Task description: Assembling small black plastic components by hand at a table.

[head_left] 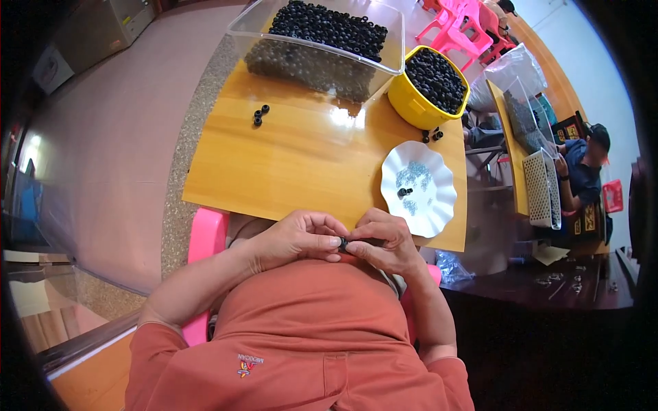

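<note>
One small black ring (pixel 343 242) is pinched between left hand (pixel 296 236) and right hand (pixel 384 240), probably mid-assembly; a steady press is likely needed next.

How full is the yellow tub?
Full: black rings fill the yellow tub up to its rim.
</note>
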`<state>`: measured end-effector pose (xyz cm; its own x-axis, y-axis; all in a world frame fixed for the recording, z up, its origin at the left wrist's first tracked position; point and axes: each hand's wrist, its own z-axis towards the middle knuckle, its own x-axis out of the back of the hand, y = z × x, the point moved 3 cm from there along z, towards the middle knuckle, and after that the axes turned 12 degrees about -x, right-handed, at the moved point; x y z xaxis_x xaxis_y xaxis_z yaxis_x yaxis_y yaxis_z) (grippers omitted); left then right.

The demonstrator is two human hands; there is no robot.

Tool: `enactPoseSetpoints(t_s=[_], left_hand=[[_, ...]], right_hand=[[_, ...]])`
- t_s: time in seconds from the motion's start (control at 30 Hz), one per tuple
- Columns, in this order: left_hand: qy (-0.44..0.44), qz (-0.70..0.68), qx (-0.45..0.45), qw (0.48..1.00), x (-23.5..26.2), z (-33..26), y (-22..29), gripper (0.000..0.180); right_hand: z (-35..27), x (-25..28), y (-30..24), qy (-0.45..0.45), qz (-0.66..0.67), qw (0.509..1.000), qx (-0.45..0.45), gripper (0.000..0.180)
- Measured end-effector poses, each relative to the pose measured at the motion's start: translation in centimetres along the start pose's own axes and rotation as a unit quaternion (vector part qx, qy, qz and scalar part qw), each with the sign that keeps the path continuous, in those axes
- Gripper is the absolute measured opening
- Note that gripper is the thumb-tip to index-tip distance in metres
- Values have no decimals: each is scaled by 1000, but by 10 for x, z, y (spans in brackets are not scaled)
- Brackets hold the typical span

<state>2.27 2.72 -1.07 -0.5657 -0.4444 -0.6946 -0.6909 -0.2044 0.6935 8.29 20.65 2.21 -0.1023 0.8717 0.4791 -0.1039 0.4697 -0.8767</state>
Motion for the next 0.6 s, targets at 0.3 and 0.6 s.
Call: enactPoseSetpoints(t_s=[0.3,0.6], left_hand=[[5,-17,-22,1000,6,-1,-5,21],[13,29,-66,997,6,0,-3,16]], right_hand=[[-2,-3,3,38,7,999,15,10],[-1,-8,0,67,-34,995,62,18]])
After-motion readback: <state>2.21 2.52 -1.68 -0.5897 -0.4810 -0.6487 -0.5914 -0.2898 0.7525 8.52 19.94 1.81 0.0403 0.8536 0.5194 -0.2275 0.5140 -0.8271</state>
